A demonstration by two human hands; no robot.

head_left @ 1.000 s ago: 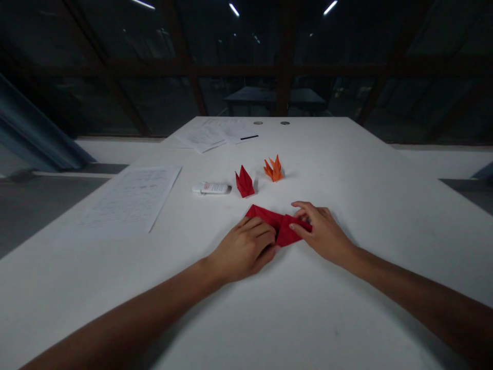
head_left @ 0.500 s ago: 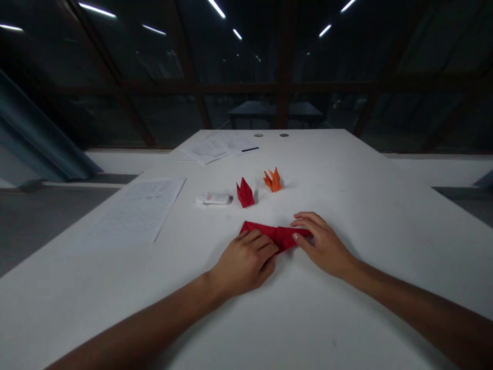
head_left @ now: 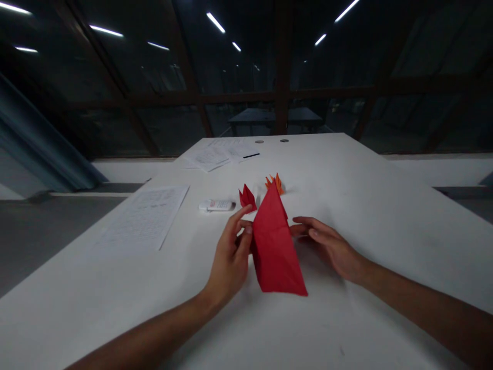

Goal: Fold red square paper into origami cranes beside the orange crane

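A folded sheet of red paper [head_left: 274,252] is held up over the white table, its pointed end away from me and its wide edge towards me. My left hand [head_left: 233,249] pinches its left edge between thumb and fingers. On the other side, my right hand [head_left: 331,244] has its fingers apart; the fingertips reach the paper's right edge and are partly hidden behind it. Just beyond the paper stand a small red origami piece [head_left: 247,197] and an orange origami piece [head_left: 280,184], the latter partly covered by the paper's tip.
Left of the origami lies a white labelled tube-like item [head_left: 216,205]. A written sheet [head_left: 144,216] rests on the table's left side. Further back are more papers [head_left: 211,154] with a dark pen-like stick [head_left: 251,155]. Two round discs [head_left: 284,141] sit by the far edge.
The red paper was lying flat and sideways under both hands; now it is lifted and turned lengthwise, showing a broad face. My left hand has moved to its left edge, and my right fingers have spread.
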